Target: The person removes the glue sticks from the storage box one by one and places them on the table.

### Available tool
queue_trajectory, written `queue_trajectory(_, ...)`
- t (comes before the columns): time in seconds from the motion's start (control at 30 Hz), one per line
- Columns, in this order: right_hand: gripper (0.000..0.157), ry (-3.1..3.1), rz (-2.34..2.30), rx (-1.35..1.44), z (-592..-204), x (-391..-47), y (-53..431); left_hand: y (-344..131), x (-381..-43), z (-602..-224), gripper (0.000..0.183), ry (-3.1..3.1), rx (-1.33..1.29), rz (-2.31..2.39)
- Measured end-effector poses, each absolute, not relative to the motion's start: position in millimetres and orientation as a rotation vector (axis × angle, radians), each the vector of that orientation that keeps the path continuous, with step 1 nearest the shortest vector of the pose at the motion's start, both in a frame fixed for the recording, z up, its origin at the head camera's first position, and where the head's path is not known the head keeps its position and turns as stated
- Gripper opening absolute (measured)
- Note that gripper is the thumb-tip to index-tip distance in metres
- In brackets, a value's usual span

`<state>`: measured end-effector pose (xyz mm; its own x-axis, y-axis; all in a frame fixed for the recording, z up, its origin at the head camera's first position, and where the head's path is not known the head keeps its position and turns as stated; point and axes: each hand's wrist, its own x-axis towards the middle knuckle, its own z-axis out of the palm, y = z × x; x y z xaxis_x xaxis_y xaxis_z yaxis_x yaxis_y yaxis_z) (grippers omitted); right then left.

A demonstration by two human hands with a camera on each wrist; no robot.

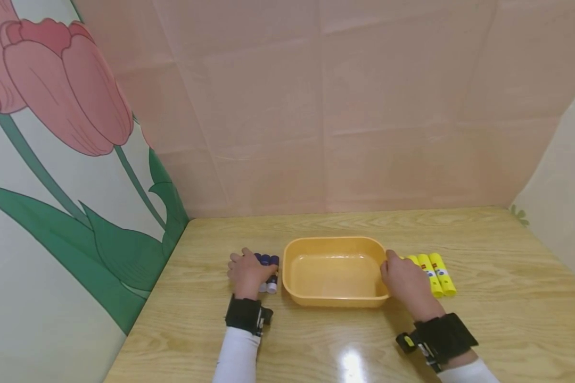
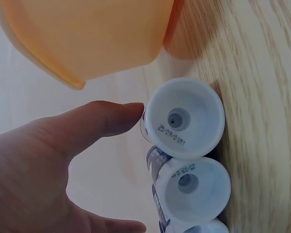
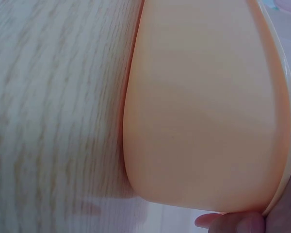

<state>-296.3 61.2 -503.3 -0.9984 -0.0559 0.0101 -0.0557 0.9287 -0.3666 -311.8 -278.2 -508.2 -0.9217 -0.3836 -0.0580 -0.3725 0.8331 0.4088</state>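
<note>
A yellow-orange plastic basin (image 1: 335, 301) stands on the table between my hands. My right hand (image 1: 406, 279) grips its right end, with fingertips (image 3: 237, 223) curled over the rim in the right wrist view. To the basin's left, several glue sticks (image 1: 273, 274) with dark blue caps and white bases lie side by side. Over this row my left hand (image 1: 250, 273) is spread, hiding part of it. In the left wrist view the thumb (image 2: 119, 118) reaches the side of the nearest stick, whose round white base (image 2: 186, 119) faces the camera; the other fingers extend across the row.
Several yellow tubes (image 1: 436, 274) with white label bands lie in a row right of the basin, partly behind my right hand. The wood-grain table (image 1: 316, 346) meets a pink-covered wall (image 1: 326, 133) at the back. A tulip-patterned panel (image 1: 67, 159) borders the left side.
</note>
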Motion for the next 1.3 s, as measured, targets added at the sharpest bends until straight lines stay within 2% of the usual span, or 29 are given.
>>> queue_trajectory(0.67, 0.039, 3.097, -0.564, -0.088, -505.1, -298.3, 62.0, -277.5, -313.0, -508.1, 0.103, -2.978, 0.61, -0.664)
queue_trajectory(1.3, 0.042, 3.078, -0.587, -0.094, -505.2, -298.2, 62.4, -275.5, -312.3, -507.9, 0.102, -2.971, 0.61, -0.68)
